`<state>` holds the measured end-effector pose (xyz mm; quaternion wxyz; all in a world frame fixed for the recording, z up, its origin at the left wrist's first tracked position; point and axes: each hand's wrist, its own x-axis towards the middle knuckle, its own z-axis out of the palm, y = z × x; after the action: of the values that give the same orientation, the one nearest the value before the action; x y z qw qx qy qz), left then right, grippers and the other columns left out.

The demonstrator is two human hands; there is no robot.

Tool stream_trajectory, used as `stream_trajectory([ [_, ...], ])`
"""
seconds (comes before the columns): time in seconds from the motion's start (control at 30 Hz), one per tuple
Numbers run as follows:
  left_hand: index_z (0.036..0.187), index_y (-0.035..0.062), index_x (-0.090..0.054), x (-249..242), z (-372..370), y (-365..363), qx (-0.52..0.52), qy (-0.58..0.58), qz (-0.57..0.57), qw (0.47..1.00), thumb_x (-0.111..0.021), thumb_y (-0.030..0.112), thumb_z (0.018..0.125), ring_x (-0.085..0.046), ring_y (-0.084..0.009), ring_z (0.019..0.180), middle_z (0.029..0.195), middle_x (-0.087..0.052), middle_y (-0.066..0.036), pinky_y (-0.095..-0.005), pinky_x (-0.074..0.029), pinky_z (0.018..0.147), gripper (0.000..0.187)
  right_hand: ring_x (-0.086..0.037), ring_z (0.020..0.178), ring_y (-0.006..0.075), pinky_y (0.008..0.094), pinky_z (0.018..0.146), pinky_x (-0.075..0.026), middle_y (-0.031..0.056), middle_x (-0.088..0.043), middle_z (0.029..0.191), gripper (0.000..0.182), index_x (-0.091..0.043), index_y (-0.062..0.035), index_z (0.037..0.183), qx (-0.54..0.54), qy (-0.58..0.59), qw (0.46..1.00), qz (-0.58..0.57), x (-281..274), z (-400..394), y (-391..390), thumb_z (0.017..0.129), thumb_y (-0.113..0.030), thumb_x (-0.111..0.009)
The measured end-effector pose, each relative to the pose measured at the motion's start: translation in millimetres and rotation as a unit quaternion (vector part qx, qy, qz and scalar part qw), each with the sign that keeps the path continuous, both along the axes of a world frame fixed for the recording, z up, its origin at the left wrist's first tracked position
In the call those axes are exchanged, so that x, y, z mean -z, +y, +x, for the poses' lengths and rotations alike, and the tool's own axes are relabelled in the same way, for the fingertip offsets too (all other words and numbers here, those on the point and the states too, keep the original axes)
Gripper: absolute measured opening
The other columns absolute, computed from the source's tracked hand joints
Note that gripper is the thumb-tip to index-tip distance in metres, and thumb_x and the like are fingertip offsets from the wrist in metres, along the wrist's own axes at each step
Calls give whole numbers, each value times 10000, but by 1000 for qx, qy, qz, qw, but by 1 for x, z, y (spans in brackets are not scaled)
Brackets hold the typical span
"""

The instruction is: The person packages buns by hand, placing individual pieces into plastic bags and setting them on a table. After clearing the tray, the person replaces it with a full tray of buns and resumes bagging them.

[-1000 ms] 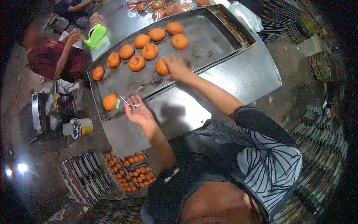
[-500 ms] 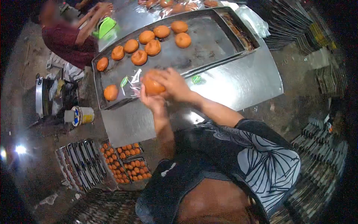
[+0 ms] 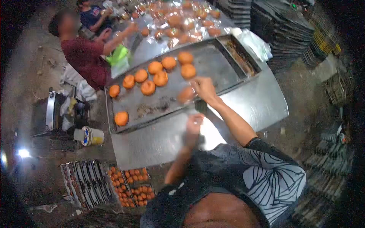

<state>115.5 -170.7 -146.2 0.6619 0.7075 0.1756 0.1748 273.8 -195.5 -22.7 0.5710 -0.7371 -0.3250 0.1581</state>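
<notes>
We observed the person's right hand (image 3: 204, 88) extended over the near edge of a large metal tray (image 3: 224, 66), its fingers at a blurred orange bun (image 3: 186, 94) that lay on the tray just left of the hand; motion blur kept us from telling whether the fingers had closed on the bun or only touched it. The left hand (image 3: 194, 124) hovered nearer the body, above the steel table (image 3: 262, 102), well apart from the right hand; we could not tell whether it was open or gripping anything.

Farther along the tray we counted a cluster of buns (image 3: 161, 72), with a single bun (image 3: 121, 118) lying alone at the tray's near left corner. At the far left, a co-worker in a dark red shirt (image 3: 83, 57) reached towards bagged buns (image 3: 178, 22) at the far end of the table. A cup (image 3: 92, 135) stood left of the table, and crates of small orange items (image 3: 133, 184) sat on the floor below.
</notes>
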Motion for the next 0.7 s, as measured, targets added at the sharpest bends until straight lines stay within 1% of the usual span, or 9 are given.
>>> stream_trajectory([
  [0.03, 842, 4, -554, 2, 6, -15, -6, 130, -22, 991, -620, 125, 672, -520, -292, 793, 827, -560, -154, -357, -416, 711, 219, -554, 820, 325, 384, 756, -431, 188, -572, 888, 396, -515, -26, 1051, 59, -111, 992, -17, -28, 21, 13, 681, -129, -612],
  [0.1, 816, 0, -566, 9, 10, -33, 101, 86, 355, 926, -628, 180, 672, -512, -331, 823, 805, -559, -181, -376, -406, 737, 239, -549, 859, 323, 386, 782, -423, 199, -565, 953, 389, -513, -27, 1061, 118, -227, 966, -34, -56, 31, 30, 694, -122, -595],
  [0.17, 812, -4, -574, 33, 17, -26, 222, 96, 345, 907, -605, 196, 692, -515, -334, 826, 812, -557, -196, -374, -414, 735, 235, -550, 839, 302, 396, 734, -422, 200, -564, 931, 308, -541, -24, 986, 174, -407, 890, 112, -65, 23, 42, 699, -127, -584],
  [0.23, 862, 4, -584, 24, 19, -15, 236, 103, 319, 912, -554, 198, 754, -533, -316, 802, 828, -574, -172, -372, -416, 718, 224, -542, 844, 284, 379, 711, -422, 186, -565, 930, 270, -548, -25, 951, 27, -277, 951, 137, -21, -13, 5, 708, -138, -581],
  [0.33, 895, 1, -580, 47, 10, 19, 290, 80, 247, 921, -540, 195, 768, -556, -289, 783, 840, -586, -161, -352, -431, 706, 235, -558, 650, 143, 286, 640, -458, 77, -583, 639, 270, -618, -30, 736, -185, 51, 956, -222, 64, -66, -88, 767, -292, -561],
  [0.4, 904, 1, -582, 40, 1, 38, 283, 139, 205, 927, -521, 212, 789, -566, -235, 802, 876, -597, -140, -333, -434, 722, 248, -546, 667, 141, 280, 633, -455, 68, -581, 698, 247, -599, -24, 831, -340, 177, 920, -87, 116, -85, -134, 779, -262, -556],
  [0.53, 899, 9, -601, -6, -2, 10, 206, 122, 35, 970, -521, 280, 804, -571, -189, 794, 846, -610, -114, -310, -440, 732, 298, -537, 629, 191, 320, 603, -444, 94, -585, 701, 195, -576, -17, 855, -121, 50, 982, -133, 95, -100, -131, 793, -186, -502],
  [0.63, 905, 27, -608, 17, -1, 2, 278, 131, 173, 936, -538, 315, 798, -573, -163, 768, 826, -610, -107, -292, -447, 712, 315, -538, 594, 218, 328, 575, -434, 126, -573, 665, 208, -571, -25, 823, -101, 23, 979, -176, 117, -109, -149, 800, -217, -496],
  [0.7, 903, 47, -614, 12, -9, -9, 259, 146, -35, 954, -554, 330, 787, -578, -152, 745, 826, -617, -93, -291, -451, 685, 311, -535, 572, 234, 334, 542, -422, 152, -543, 614, 270, -505, -6, 713, -25, 62, 981, -181, 91, -126, -158, 816, -255, -495],
])
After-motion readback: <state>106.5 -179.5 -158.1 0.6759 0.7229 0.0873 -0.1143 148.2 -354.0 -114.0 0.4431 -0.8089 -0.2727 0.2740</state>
